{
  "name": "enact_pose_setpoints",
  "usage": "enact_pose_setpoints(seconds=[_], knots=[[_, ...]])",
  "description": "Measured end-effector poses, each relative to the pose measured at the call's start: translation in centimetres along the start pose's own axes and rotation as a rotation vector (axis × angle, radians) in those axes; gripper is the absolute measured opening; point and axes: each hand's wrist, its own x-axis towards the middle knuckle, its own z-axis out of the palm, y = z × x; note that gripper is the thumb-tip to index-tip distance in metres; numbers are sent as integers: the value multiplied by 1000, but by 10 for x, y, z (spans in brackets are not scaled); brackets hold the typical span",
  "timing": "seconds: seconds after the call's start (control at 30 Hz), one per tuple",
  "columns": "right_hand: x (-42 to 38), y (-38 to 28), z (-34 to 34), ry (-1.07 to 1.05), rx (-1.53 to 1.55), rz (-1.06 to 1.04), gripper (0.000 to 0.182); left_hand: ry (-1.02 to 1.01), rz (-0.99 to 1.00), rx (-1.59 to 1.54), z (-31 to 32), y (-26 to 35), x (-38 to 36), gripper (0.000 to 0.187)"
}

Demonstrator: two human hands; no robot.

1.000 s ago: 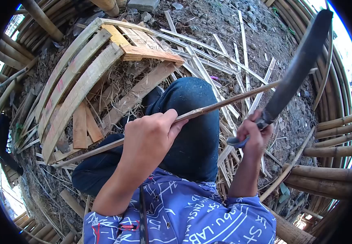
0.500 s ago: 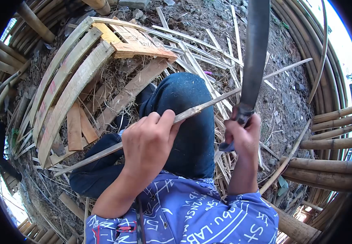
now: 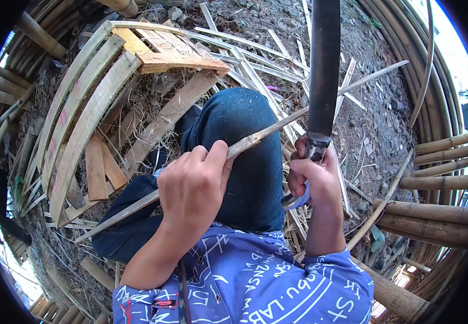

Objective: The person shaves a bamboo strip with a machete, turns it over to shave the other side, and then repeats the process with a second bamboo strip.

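fingers of left hand [image 3: 193,186] clamped on bamboo strip [image 3: 269,133], right hand [image 3: 312,175] fisted round machete [image 3: 323,81]

Raised knee [image 3: 244,135] between both hands, bamboo poles [image 3: 439,216] walling the right, planks [image 3: 82,119] crowding left

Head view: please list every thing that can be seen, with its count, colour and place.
bamboo strip: one, pale tan, across the knee, in the left hand
machete: one, dark blade, upright, in the right hand
wooden planks: several, pale, on the ground at left
bamboo poles: many, brown, stacked at right
bamboo slivers: many, pale, scattered on the ground
knee: one, dark blue trousers, centre
left hand: grips the strip
right hand: grips the machete handle
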Motion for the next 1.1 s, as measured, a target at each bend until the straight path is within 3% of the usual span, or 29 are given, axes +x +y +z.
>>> enact_pose_setpoints(seconds=[0.23,0.63,0.77,0.97,1.1], knots=[[-3,-2,-3,-72,114,40,20,17,10,-16,3,-1,0,16],[-7,1,5,-108,23,65,19,-5,31,14,6,-6,0,16],[1,-5,-6,-64,94,-40,19,11,3,-46,5,-2,0,16],[-10,10,12,-164,-12,111,22,-11,5,-30,3,-3,3,16],[-3,-1,1,-81,46,-35,19,0,-2,-58,6,-3,0,17]])
